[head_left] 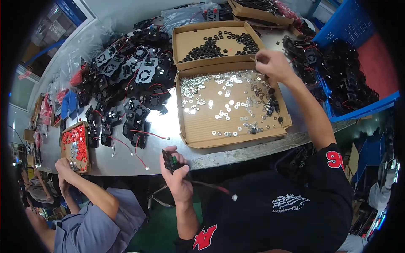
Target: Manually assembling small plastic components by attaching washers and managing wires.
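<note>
My left hand (pixel 178 179) is closed around a small black part (pixel 168 160) with a bit of green on it, in front of the table edge. A red and dark wire with a white connector (pixel 234 197) trails from that side to the right. My right hand (pixel 274 66) is up at the far right corner of the front cardboard tray (pixel 202 133), fingers pinched together; whatever is between them is too small to make out. Silver washers (pixel 228 101) lie scattered in that tray, with small dark pieces (pixel 270 105) along its right side. Behind it, a second cardboard tray (pixel 185 38) holds black rings (pixel 206 50).
Black fan assemblies (pixel 143 71) with wires are heaped left of the trays. A blue crate (pixel 363 110) with more black assemblies stands at right. At lower left, a co-worker's hand (pixel 64 166) reaches into a small box of red pieces (pixel 80 137). Plastic bags (pixel 185 19) lie at the back.
</note>
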`<action>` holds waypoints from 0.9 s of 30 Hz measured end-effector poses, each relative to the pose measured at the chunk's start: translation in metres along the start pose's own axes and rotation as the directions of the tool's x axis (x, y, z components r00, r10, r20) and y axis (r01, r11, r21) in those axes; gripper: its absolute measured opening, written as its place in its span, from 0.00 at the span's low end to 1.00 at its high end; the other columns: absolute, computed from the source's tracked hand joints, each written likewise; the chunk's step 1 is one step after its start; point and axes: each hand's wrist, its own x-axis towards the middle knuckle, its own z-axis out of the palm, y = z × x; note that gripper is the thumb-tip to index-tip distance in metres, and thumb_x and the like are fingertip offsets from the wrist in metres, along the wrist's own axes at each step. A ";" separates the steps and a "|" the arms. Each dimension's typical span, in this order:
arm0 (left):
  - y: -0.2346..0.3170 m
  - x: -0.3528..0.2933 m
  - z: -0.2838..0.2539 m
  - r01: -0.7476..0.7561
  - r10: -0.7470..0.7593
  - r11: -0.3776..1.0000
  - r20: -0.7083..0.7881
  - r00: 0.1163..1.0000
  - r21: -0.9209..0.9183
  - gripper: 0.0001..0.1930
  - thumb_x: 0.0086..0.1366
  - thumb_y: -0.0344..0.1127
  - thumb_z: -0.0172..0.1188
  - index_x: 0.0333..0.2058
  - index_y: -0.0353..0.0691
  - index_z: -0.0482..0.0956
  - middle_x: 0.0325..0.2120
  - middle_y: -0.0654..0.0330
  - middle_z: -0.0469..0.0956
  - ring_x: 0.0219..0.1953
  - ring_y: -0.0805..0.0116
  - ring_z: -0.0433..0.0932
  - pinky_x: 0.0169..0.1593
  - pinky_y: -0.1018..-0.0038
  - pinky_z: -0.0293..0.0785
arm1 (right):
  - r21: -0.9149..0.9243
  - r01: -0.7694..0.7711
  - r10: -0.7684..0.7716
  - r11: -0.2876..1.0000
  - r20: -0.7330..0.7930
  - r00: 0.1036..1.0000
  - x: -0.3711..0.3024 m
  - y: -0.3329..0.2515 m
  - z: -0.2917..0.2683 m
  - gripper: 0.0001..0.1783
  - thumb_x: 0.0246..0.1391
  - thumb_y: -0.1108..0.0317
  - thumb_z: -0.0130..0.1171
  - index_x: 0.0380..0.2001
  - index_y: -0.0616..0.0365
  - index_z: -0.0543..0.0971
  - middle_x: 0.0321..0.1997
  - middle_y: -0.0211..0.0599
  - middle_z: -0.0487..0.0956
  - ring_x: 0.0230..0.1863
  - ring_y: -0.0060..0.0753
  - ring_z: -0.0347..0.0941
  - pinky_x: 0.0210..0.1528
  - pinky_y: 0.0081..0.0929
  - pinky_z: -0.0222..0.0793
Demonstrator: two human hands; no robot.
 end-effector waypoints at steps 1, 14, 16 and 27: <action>-0.002 0.000 0.005 0.024 -0.027 0.998 -0.047 0.999 -0.062 0.26 0.45 0.21 0.54 0.48 0.30 0.69 0.30 0.65 0.62 0.31 0.74 0.63 0.38 0.80 0.63 | 0.062 0.044 -0.038 0.997 -0.090 0.995 0.008 0.003 0.004 0.17 0.49 0.64 0.62 0.40 0.64 0.82 0.32 0.39 0.85 0.33 0.23 0.79 0.39 0.24 0.74; -0.009 0.000 0.013 -0.079 0.016 0.868 0.132 0.991 0.490 0.09 0.62 0.22 0.60 0.42 0.33 0.74 0.28 0.66 0.69 0.31 0.80 0.66 0.37 0.81 0.65 | -0.123 0.179 -0.105 0.976 0.454 0.885 0.137 -0.015 0.042 0.14 0.48 0.64 0.66 0.32 0.66 0.83 0.26 0.41 0.83 0.26 0.35 0.78 0.32 0.31 0.73; -0.008 0.000 0.013 -0.073 0.004 0.873 0.141 0.990 0.483 0.09 0.62 0.23 0.60 0.42 0.33 0.74 0.28 0.66 0.70 0.31 0.80 0.66 0.37 0.81 0.65 | -0.156 0.135 -0.039 0.979 0.502 0.864 0.137 -0.025 0.040 0.14 0.48 0.64 0.65 0.30 0.66 0.83 0.24 0.41 0.83 0.25 0.35 0.78 0.31 0.32 0.72; -0.009 0.001 0.042 -0.241 0.073 0.770 0.294 0.953 0.591 0.13 0.65 0.25 0.59 0.47 0.30 0.76 0.28 0.66 0.73 0.33 0.80 0.70 0.39 0.82 0.67 | 0.499 -0.150 -0.006 0.854 0.298 0.954 0.023 -0.075 0.013 0.16 0.57 0.64 0.61 0.39 0.69 0.84 0.25 0.35 0.81 0.21 0.20 0.74 0.25 0.21 0.72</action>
